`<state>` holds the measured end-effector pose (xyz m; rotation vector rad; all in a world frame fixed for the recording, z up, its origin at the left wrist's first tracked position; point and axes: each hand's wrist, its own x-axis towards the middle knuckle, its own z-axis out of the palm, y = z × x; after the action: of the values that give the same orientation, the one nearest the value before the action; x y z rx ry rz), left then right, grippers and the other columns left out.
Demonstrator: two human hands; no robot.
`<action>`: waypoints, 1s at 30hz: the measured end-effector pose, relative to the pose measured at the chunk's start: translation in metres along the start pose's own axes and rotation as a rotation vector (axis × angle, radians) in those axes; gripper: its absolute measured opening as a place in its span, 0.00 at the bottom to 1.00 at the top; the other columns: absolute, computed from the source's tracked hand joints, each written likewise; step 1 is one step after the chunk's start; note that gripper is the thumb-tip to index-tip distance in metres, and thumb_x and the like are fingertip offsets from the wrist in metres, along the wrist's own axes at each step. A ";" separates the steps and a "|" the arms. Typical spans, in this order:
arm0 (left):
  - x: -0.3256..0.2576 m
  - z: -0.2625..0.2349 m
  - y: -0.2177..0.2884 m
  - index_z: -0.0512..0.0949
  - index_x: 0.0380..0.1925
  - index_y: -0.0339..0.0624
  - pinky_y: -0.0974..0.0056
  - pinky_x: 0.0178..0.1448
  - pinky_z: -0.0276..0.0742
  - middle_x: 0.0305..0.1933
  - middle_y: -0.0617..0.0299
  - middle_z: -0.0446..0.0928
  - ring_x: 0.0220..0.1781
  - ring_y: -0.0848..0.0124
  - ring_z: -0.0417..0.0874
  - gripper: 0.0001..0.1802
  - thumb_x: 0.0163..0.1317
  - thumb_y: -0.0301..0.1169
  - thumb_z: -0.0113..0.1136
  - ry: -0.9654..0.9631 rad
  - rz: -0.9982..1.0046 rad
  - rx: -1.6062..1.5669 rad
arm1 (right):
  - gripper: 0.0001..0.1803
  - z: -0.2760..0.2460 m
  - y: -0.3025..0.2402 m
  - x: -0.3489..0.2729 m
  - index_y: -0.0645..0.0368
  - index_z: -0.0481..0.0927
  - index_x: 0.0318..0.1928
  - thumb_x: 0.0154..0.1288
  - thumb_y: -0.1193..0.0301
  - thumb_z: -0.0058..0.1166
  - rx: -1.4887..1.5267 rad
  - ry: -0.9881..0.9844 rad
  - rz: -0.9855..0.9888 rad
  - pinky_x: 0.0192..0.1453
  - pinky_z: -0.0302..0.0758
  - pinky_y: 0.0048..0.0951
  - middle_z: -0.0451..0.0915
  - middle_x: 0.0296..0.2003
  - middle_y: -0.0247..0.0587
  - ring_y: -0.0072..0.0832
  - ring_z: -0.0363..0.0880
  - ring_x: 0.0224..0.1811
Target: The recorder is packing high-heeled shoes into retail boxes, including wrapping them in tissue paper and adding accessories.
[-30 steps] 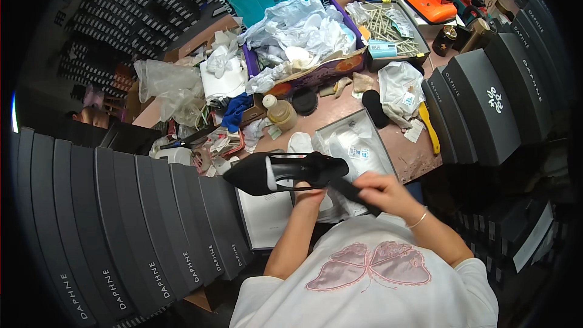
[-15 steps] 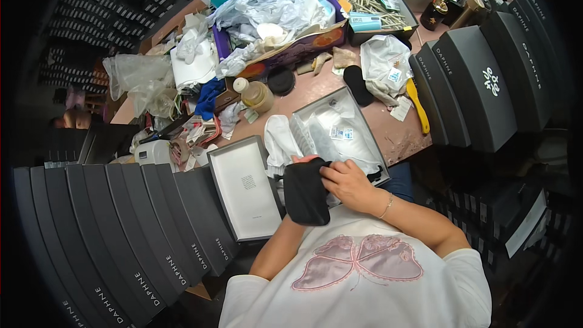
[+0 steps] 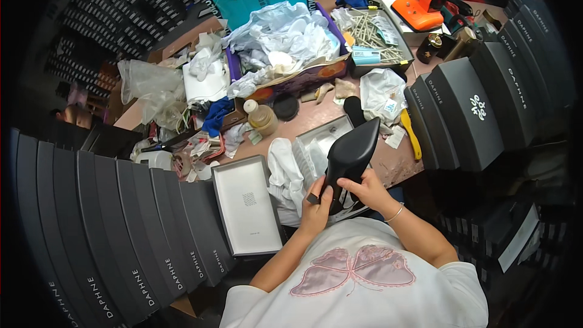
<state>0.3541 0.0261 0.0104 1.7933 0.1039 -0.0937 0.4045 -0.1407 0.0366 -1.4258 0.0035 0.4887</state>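
Observation:
A black pointed-toe shoe [image 3: 351, 150] is held up in front of my chest, its toe tilted to the far right. My left hand [image 3: 315, 209] is closed around its near left side, by what looks like the dark heel tip [image 3: 313, 198]. On its right side my right hand [image 3: 368, 192] grips it, thumb laid across the near part. Behind and below the shoe is a grey shoebox [image 3: 336, 126] with white wrapping inside, largely covered by the shoe and hands. White tissue paper [image 3: 283, 167] spills beside it, and the box lid [image 3: 250, 206] lies inner side up at the left.
Rows of dark shoeboxes stand at left [image 3: 130, 231] and right [image 3: 464, 112]. Farther back are a purple carton [image 3: 288, 85] full of crumpled paper, a tray of sticks [image 3: 373, 33], a liquid bottle [image 3: 261, 119], a yellow-handled tool [image 3: 411, 136] and an orange device [image 3: 422, 12].
The black shoe has been turned and raised, so its pointed toe now shows. My left hand, mostly hidden behind it before, is now visible. The whole view has shifted slightly.

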 end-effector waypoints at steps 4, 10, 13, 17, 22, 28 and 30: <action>-0.012 -0.010 0.007 0.65 0.53 0.30 0.60 0.55 0.71 0.51 0.45 0.70 0.52 0.57 0.75 0.32 0.55 0.37 0.68 -0.091 0.173 0.099 | 0.16 -0.004 0.003 -0.013 0.65 0.82 0.44 0.59 0.67 0.65 0.104 -0.111 -0.008 0.43 0.74 0.25 0.82 0.36 0.31 0.19 0.74 0.35; -0.017 -0.018 -0.005 0.67 0.49 0.34 0.65 0.49 0.73 0.43 0.55 0.74 0.43 0.68 0.76 0.31 0.53 0.39 0.71 -0.006 -0.039 -0.107 | 0.23 -0.055 0.011 -0.023 0.68 0.78 0.51 0.57 0.67 0.65 -0.540 -0.029 -0.115 0.52 0.72 0.30 0.80 0.43 0.45 0.33 0.77 0.47; -0.011 -0.022 0.002 0.69 0.49 0.36 0.70 0.44 0.73 0.38 0.63 0.74 0.37 0.76 0.74 0.32 0.52 0.43 0.73 -0.016 -0.202 -0.535 | 0.18 -0.068 -0.005 -0.031 0.65 0.77 0.54 0.64 0.73 0.53 -0.532 0.361 -0.255 0.52 0.72 0.30 0.78 0.45 0.47 0.33 0.76 0.48; -0.012 -0.018 -0.009 0.70 0.49 0.35 0.67 0.46 0.72 0.39 0.61 0.74 0.40 0.73 0.74 0.29 0.50 0.35 0.71 -0.112 -0.134 -0.197 | 0.18 -0.008 -0.048 -0.029 0.61 0.78 0.51 0.58 0.75 0.53 -1.017 -0.140 -0.749 0.48 0.74 0.36 0.75 0.47 0.44 0.36 0.76 0.46; -0.016 -0.031 0.015 0.71 0.47 0.34 0.70 0.44 0.73 0.38 0.60 0.76 0.37 0.76 0.75 0.22 0.52 0.29 0.64 -0.045 -0.257 -0.312 | 0.10 -0.066 -0.030 0.066 0.58 0.82 0.41 0.59 0.70 0.55 -1.372 0.178 -0.850 0.38 0.71 0.36 0.77 0.38 0.41 0.36 0.76 0.35; -0.017 -0.038 -0.048 0.72 0.45 0.38 0.63 0.55 0.72 0.39 0.60 0.76 0.44 0.70 0.77 0.13 0.64 0.32 0.56 0.326 -0.509 -1.099 | 0.24 -0.101 -0.015 0.035 0.64 0.74 0.57 0.59 0.75 0.55 -0.746 -0.127 -0.085 0.43 0.75 0.28 0.80 0.39 0.48 0.35 0.80 0.39; -0.029 -0.028 -0.061 0.70 0.53 0.35 0.61 0.66 0.62 0.49 0.57 0.75 0.56 0.68 0.74 0.18 0.67 0.32 0.55 0.452 -0.384 -0.993 | 0.31 -0.109 0.025 0.017 0.61 0.69 0.63 0.58 0.70 0.58 -0.618 -0.516 0.253 0.44 0.75 0.30 0.81 0.37 0.49 0.36 0.80 0.38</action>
<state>0.3178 0.0662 -0.0386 0.7575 0.6937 0.0857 0.4431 -0.2368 -0.0099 -1.8672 -0.4173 1.1271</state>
